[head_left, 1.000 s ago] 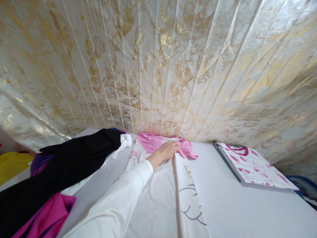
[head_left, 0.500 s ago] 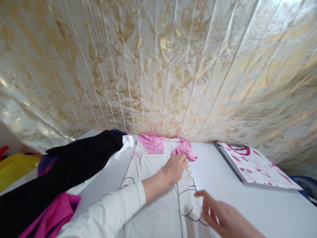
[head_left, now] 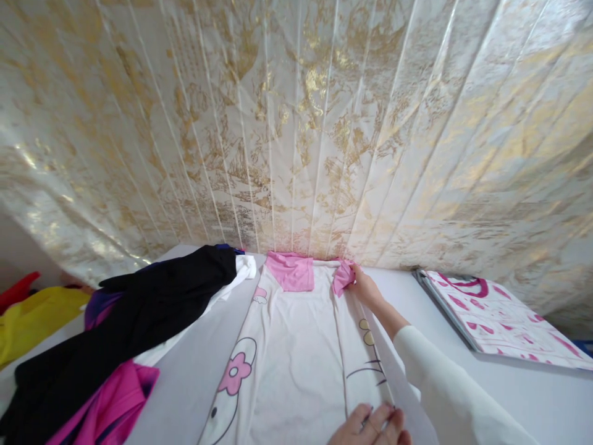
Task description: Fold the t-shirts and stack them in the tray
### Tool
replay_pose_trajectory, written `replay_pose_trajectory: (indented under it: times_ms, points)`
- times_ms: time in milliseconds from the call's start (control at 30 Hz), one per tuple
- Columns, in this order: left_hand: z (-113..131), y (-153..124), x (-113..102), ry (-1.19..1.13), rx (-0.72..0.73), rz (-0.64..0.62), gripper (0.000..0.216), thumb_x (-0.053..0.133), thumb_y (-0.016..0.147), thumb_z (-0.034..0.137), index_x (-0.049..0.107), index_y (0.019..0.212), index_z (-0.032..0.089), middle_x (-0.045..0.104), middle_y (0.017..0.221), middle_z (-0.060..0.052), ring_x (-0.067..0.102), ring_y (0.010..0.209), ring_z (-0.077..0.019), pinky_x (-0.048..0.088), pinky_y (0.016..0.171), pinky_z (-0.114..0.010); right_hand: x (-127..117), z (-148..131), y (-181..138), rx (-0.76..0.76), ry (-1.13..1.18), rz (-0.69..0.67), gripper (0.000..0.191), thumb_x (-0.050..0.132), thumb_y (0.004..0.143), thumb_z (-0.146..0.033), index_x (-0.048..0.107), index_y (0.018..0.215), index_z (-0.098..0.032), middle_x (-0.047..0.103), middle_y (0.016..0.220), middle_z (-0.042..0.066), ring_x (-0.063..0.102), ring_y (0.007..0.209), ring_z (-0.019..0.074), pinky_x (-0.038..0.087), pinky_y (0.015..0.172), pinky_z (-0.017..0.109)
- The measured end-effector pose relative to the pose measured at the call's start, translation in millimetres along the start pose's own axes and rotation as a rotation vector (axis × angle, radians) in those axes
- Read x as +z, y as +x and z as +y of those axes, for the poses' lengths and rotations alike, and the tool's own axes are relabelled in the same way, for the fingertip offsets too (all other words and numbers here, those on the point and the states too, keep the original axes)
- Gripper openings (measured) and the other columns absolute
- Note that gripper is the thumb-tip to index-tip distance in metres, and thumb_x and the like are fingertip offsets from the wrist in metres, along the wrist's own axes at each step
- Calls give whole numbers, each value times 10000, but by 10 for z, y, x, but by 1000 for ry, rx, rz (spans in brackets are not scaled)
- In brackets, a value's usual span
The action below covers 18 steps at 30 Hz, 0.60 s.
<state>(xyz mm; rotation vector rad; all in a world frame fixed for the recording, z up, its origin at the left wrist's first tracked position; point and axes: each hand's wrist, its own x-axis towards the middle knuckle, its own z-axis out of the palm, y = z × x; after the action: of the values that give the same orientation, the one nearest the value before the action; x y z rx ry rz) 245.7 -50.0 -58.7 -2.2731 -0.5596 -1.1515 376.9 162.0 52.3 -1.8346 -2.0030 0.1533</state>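
Observation:
A white T-shirt (head_left: 296, 346) with pink sleeves and a cartoon cat print lies flat on the white table (head_left: 509, 395), its right side folded inward. My right hand (head_left: 364, 287) reaches to the far end and pinches the right pink sleeve (head_left: 343, 276) near the curtain. The left pink sleeve (head_left: 291, 272) lies flat. My left hand (head_left: 373, 426) is at the bottom edge of the view, fingers curled on the shirt's folded edge near the hem.
A heap of clothes lies at the left: a black garment (head_left: 139, 315), magenta cloth (head_left: 106, 402), a white piece (head_left: 243, 269). Yellow fabric (head_left: 37, 315) sits far left. A pink-and-white patterned board (head_left: 495, 321) rests at the right. A gold-and-white curtain (head_left: 296, 123) hangs behind.
My left hand has pulled back from the far pink sleeve to the shirt's near edge. My right hand came in and reached out to that sleeve, which is now bunched smaller.

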Motion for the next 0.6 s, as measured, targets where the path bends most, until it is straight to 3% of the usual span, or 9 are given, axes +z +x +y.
replay_pose_trajectory:
  times_ms: [167,333,500,600]
  points:
    - [-28,56,-90,-22,47,-96,232,443,971,302,658,1040,247,671,1211,23,613,1098,-157,480,760,-270,-83,67,52,6,-5,-7,286,479,888,-187,480,1174,-189,674,924,47,612,771,167,400,648,246]
    - [-115,39,-253,-1,16,-123,246,427,985,277,631,1104,207,638,1267,-4,583,1154,-172,478,797,-288,-222,90,-202,-60,-19,23,313,449,908,-244,460,1205,-147,607,1136,142,619,903,199,466,752,306]
    - [-374,11,-656,-90,70,-413,324,359,1011,253,541,1264,166,577,1346,-39,527,1222,-188,441,886,-316,-165,-61,-780,-234,-52,-49,350,369,911,-173,491,1238,-156,585,1247,131,544,1155,199,424,960,329]
    - [-509,72,-877,-168,89,-587,381,306,1030,277,462,1347,134,512,1411,-52,468,1278,-193,397,946,-318,1,-198,-985,-268,-93,-116,396,401,936,-269,495,1303,-154,506,1400,133,457,1287,228,372,1036,370]
